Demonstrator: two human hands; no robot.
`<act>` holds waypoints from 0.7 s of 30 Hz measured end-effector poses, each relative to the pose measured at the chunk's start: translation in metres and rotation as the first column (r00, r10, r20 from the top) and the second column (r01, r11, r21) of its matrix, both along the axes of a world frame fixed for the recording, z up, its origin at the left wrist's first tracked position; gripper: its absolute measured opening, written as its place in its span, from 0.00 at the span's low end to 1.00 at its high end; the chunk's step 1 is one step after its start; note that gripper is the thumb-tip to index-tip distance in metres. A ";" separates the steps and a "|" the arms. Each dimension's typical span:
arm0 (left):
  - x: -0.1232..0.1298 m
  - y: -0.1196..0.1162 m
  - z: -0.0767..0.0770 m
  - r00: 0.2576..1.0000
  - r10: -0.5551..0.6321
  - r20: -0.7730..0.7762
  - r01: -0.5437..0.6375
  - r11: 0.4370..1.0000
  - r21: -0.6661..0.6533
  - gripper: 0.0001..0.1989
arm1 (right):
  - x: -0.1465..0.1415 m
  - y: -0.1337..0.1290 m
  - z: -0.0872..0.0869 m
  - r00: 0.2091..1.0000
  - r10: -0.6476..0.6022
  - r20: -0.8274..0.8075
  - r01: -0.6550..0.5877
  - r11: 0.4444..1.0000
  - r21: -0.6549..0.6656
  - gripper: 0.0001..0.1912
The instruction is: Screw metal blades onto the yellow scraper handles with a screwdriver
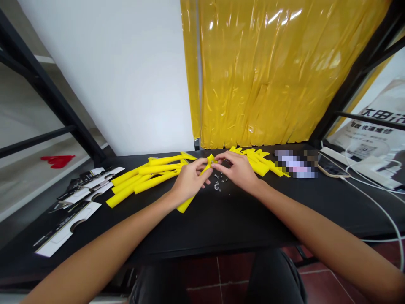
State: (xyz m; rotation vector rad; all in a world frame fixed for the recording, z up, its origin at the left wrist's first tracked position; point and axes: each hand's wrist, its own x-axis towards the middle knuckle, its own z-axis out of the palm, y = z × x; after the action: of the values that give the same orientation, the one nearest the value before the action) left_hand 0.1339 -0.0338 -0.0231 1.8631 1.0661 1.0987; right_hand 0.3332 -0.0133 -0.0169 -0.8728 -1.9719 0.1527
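Shelf, far left: a red item [57, 161] lies on it; exact type cannot be told.
Printed cards [53, 240]: white-and-black, semicircular cut-outs, fanned loosely on the black tabletop [234, 228]; their print is too small to read.
Left yellow tubes [126, 196]: stacked overlapping, narrow ends toward the left hand.
Left hand [191, 179]: fingers closed around the held yellow tube [186, 205], thumb along its upper part.
Held yellow tube: between the hands, slanted, wide end toward the table's front edge, shaped narrow end uppermost.
Metal hardware [217, 185]: small ring-like and short pieces, loose on the tabletop just below the fingertips.
Right hand [240, 169]: thumb and fingers drawn nearly together at the tube's narrow end; whether they grip a small part cannot be told.
Caution: a brush from either hand could scatter the unboxed hardware; a loosened left grip could let the tube twist.
Right yellow tubes [257, 165]: piled beyond the right hand, shaped ends away.
Phone [332, 167]: beside white cables [373, 202]; a snagged cable could drag it.
Bag [370, 122]: large black Chinese characters, partly cut off; smaller line appears to include "快速维修"; QR code below.
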 end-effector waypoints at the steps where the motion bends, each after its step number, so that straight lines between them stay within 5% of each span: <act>1: 0.001 -0.002 0.000 1.000 -0.003 -0.015 0.003 1.000 0.001 0.18 | 0.000 0.001 -0.001 1.000 -0.003 -0.008 0.003 1.000 -0.010 0.07; 15: 0.003 -0.013 0.005 0.980 0.015 -0.200 0.002 0.996 0.085 0.17 | -0.010 -0.004 -0.006 0.997 -0.043 -0.065 0.035 0.992 -0.121 0.03; 21: 0.004 -0.014 0.004 0.988 0.020 -0.153 -0.013 0.999 0.048 0.17 | -0.010 -0.005 -0.005 0.997 -0.053 -0.048 0.047 0.992 -0.115 0.03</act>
State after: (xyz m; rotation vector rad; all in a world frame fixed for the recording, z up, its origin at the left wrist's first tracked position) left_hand 0.1375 -0.0473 -0.0191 2.0057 1.1536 1.0097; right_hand 0.3229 -0.0186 -0.0215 -0.9819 -1.9070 0.2574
